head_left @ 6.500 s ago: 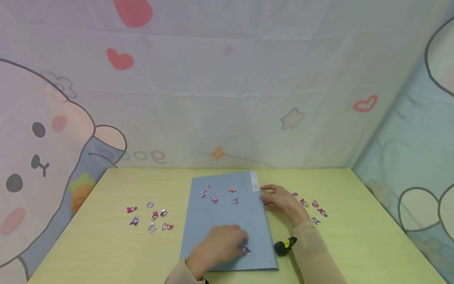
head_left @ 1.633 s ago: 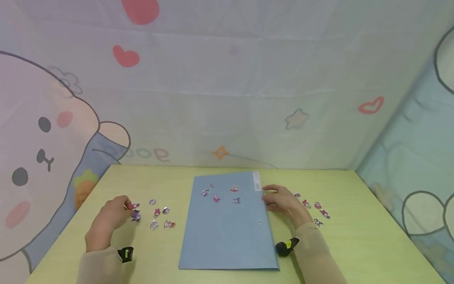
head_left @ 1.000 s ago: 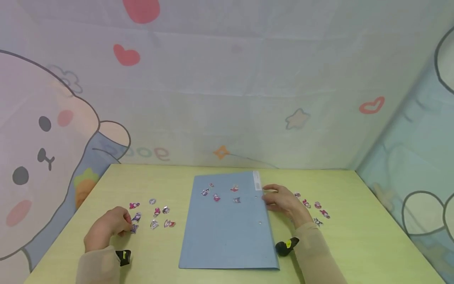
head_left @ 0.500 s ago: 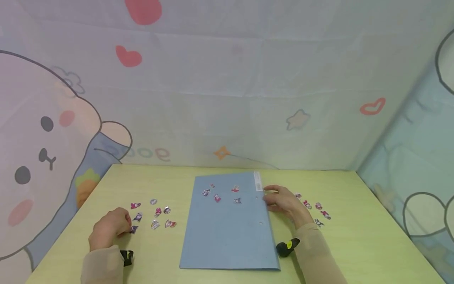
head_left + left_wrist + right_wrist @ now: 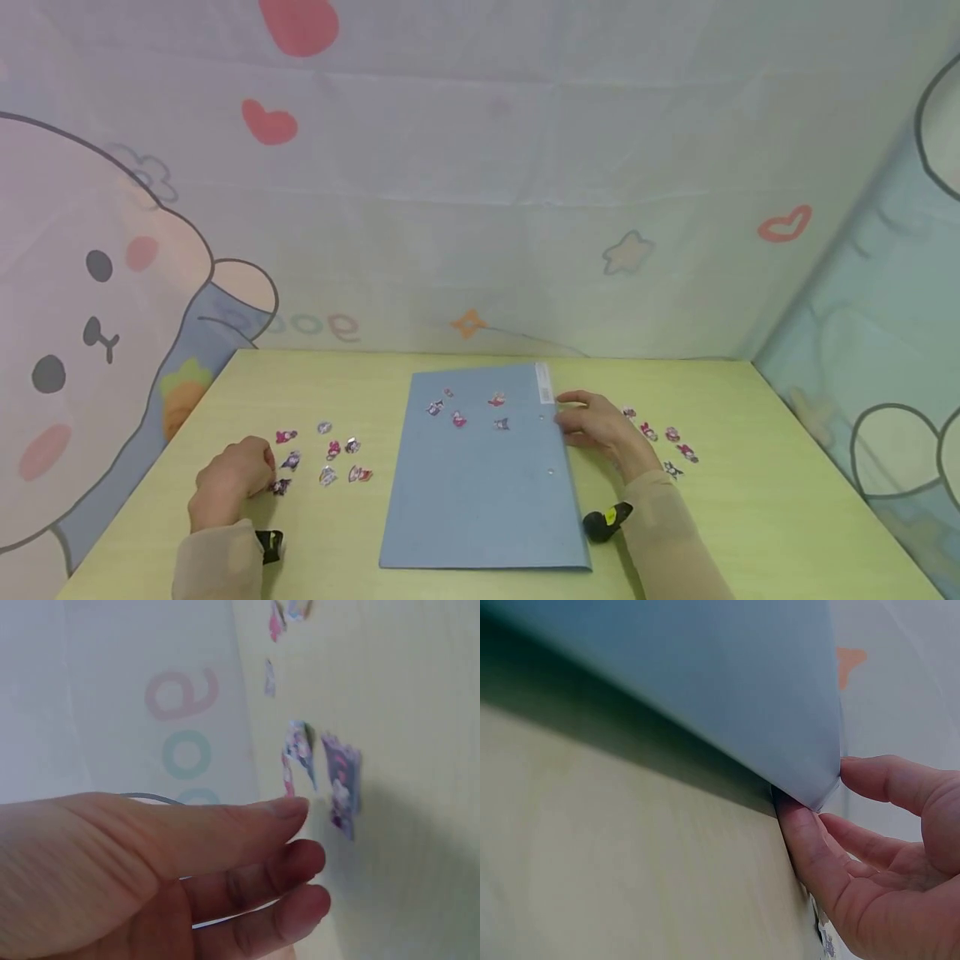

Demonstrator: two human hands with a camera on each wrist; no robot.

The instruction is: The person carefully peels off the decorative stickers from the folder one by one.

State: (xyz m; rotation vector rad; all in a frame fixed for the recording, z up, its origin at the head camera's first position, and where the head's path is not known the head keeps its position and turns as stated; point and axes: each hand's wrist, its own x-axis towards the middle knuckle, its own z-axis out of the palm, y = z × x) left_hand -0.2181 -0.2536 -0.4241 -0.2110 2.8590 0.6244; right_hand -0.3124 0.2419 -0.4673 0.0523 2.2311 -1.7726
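A blue folder [image 5: 483,500] lies in the middle of the table, with several small cartoon stickers [image 5: 458,418] on its upper half. My right hand [image 5: 603,429] pinches the folder's right edge; in the right wrist view a finger sits under the raised edge and the thumb on its far side. On the left, my left hand [image 5: 234,479] is low over the table beside a dark purple sticker [image 5: 281,487]. In the left wrist view its thumb and fingers are loosely bent, with a small gap to that sticker [image 5: 342,784].
Several other stickers [image 5: 333,450] lie on the yellow table [image 5: 330,542] between the left hand and the folder. A further group of stickers [image 5: 672,434] is right of the right hand. A patterned cloth [image 5: 480,208] hangs behind the table.
My left hand has moved from the folder's lower part to the table's left, carrying the dark purple sticker, which now lies there. My right hand keeps its grip on the folder's edge.
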